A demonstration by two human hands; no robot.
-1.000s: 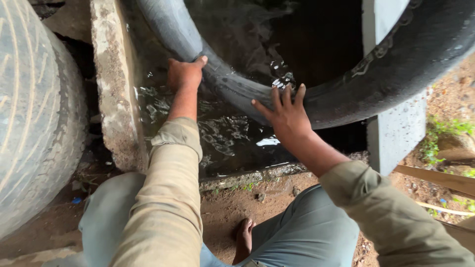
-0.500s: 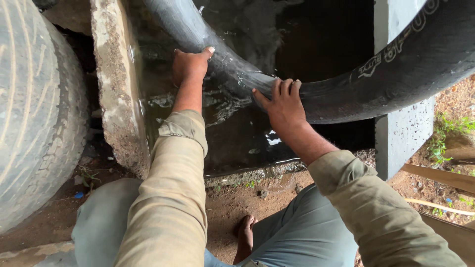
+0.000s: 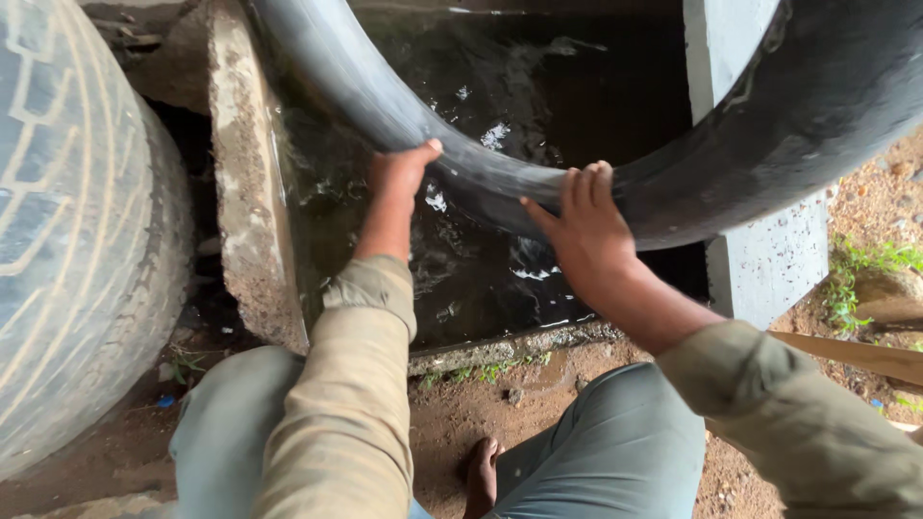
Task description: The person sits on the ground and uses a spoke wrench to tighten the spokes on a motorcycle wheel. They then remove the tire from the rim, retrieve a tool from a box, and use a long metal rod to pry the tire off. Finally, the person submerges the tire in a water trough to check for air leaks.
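Both hands on inner tube over water trough

Left hand [image 3: 399, 173] and right hand [image 3: 577, 226] each hold the wet black tube [image 3: 673, 183], fingers curled over it; likely slippery, pliable, bulky.

A treaded tyre [image 3: 67, 240] stands left of the concrete trough wall [image 3: 245, 221]

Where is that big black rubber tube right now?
In the head view, the black rubber tube arcs across the upper middle, over the water-filled concrete trough, with the left hand and right hand gripping its lower curve.
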